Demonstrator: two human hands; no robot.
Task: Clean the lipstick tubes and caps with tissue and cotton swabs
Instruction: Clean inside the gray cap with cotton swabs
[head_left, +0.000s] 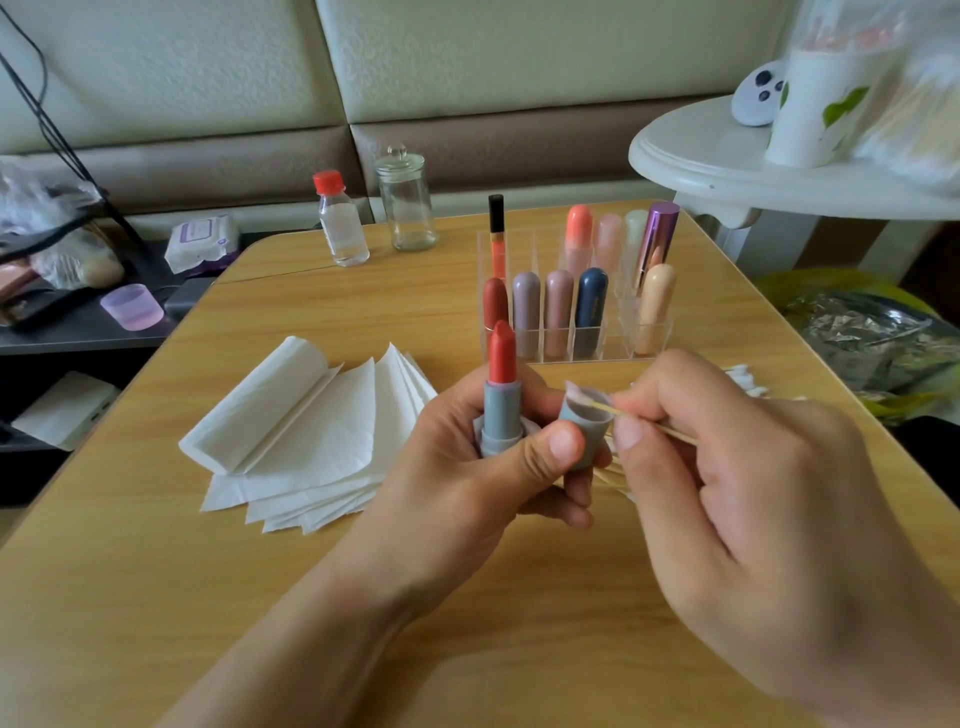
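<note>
My left hand (498, 467) grips an open grey lipstick tube (501, 421) upright, its red bullet (502, 353) raised, and also holds the tube's grey cap (584, 431) between thumb and fingers, mouth up. My right hand (753, 493) pinches a wooden cotton swab (623, 412) whose tip sits inside the cap's mouth. A bit of tissue shows under the tube in my left hand. A fan of white tissues (306, 447) lies on the wooden table (156, 597) to the left. More cotton swabs (748, 382) lie beyond my right hand.
A clear organizer (597, 353) with several capped lipsticks stands behind my hands. A red-capped bottle (340, 221) and a glass jar (408, 202) stand at the table's back edge. A white side table (727, 161) is at the right, a wipes pack (202, 241) at the left.
</note>
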